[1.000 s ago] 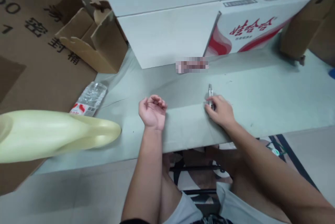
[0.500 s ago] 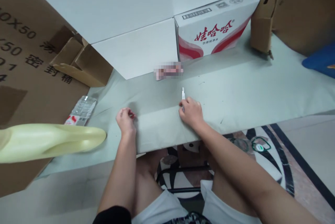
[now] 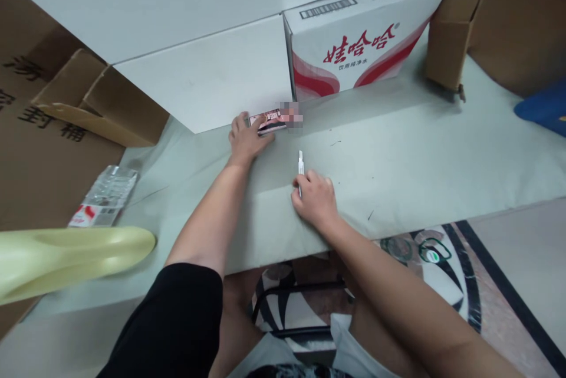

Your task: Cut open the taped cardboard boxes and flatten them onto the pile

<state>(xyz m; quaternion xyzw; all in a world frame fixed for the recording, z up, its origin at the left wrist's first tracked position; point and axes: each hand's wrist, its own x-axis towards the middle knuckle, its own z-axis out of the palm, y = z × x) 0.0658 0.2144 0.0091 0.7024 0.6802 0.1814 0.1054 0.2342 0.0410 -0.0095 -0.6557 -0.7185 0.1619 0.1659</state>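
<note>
- Clock directions take the middle of the view as centre, with the person seated at 6 o'clock, before a table (image 3: 442, 157) under a pale green cover.
- A small flat pinkish object (image 3: 276, 121), partly blurred and perhaps a phone, lies just off centre towards 12 o'clock, at the foot of a white box (image 3: 212, 83). The box probably serves as a backstop; whether the two touch, I cannot tell.
- A slim silver tool (image 3: 301, 163), just off centre towards 3 o'clock, has its narrow tip pointing to 12, away from the body. It is held by its near end, likely so that the fingers sit behind the tip.
- The left hand (image 3: 248, 139), towards 11 o'clock, has fingers and thumb spread around the flat object's left end. One finger appears to touch it; how firmly cannot be told.
- The right hand (image 3: 315, 195), at about 4 o'clock, is closed, pinching the tool between thumb and fingers, apparently braced on the table.
- A red-and-white printed box (image 3: 358, 62) stands at 1 o'clock, a clear plastic bottle (image 3: 107, 192) lies near 9, and a pale yellow object (image 3: 79, 254) juts in at 8.
</note>
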